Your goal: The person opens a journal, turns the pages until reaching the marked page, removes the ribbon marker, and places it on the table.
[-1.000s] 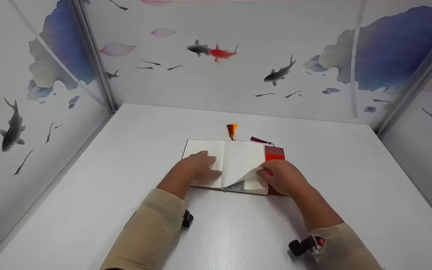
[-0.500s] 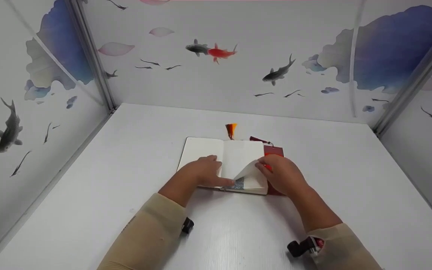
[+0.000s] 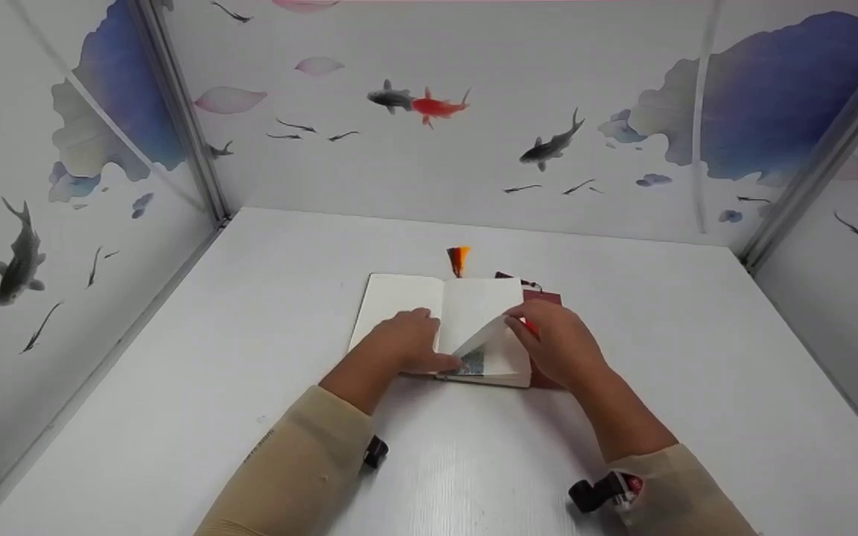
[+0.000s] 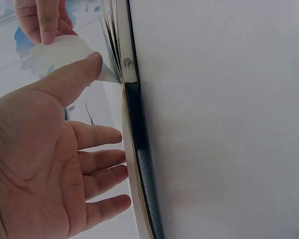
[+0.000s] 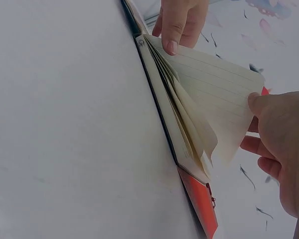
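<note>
Rightward across the open notebook (image 3: 477,301) slides the left hand (image 3: 408,344), fingers straight, thumb at the page's foot | right hand (image 3: 564,339) pinching that lined page (image 5: 214,74), corner higher than a second ago | notebook lying on the worktop (image 3: 436,461), near its middle | page looks lifted, not yet turned!

A white table (image 3: 287,313) with a faintly streaked, glossy surface carries an open notebook (image 3: 466,313). Just beyond the notebook's far edge lies an orange-and-dark tassel (image 3: 458,260). A maroon-and-red card (image 3: 543,295) sticks out along the notebook's right side, its dark red tassel (image 3: 505,276) lying beyond the notebook's far right corner.
</note>
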The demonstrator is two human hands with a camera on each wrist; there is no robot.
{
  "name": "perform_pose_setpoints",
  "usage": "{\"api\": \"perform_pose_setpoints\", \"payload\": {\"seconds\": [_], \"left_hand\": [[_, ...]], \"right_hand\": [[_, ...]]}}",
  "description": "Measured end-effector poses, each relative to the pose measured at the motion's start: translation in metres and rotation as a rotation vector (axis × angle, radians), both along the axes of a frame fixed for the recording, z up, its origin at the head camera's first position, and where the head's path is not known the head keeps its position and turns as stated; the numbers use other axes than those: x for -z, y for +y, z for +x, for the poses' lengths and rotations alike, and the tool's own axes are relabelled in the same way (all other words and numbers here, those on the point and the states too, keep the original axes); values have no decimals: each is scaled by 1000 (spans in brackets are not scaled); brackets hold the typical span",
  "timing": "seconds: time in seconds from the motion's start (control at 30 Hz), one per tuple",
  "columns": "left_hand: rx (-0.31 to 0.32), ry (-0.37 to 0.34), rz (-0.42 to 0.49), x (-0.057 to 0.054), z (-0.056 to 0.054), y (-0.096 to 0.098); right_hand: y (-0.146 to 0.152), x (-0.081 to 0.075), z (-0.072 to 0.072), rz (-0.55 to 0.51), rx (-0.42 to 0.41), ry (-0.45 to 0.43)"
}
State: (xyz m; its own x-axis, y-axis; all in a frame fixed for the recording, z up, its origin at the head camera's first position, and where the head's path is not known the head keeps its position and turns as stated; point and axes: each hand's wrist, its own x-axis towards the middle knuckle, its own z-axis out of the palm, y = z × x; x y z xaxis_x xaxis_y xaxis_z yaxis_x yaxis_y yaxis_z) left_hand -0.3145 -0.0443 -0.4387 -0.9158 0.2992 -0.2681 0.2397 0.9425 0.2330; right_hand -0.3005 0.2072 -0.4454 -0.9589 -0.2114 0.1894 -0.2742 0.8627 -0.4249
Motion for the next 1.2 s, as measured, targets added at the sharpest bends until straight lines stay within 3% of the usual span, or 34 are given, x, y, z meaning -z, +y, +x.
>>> {"api": "perform_pose_setpoints", "payload": {"seconds": [0.3,0.53,0.83,1.0,1.2], "left_hand": [[-52,58,126,3,-4,0],[19,246,85,2,-4,0],[121,410,22,-2,-2,1],[171,387,-26,-2,-2,1],[169,328,-31,-1,-2,-1]], "right_hand": [[2,3,-2,1,13,-28],[6,13,-10,-8,6,-124],[5,25,-11,203,-107,-229],[4,28,-11,283,-198,-264],[7,31,-8,255,-229,-324]]}}
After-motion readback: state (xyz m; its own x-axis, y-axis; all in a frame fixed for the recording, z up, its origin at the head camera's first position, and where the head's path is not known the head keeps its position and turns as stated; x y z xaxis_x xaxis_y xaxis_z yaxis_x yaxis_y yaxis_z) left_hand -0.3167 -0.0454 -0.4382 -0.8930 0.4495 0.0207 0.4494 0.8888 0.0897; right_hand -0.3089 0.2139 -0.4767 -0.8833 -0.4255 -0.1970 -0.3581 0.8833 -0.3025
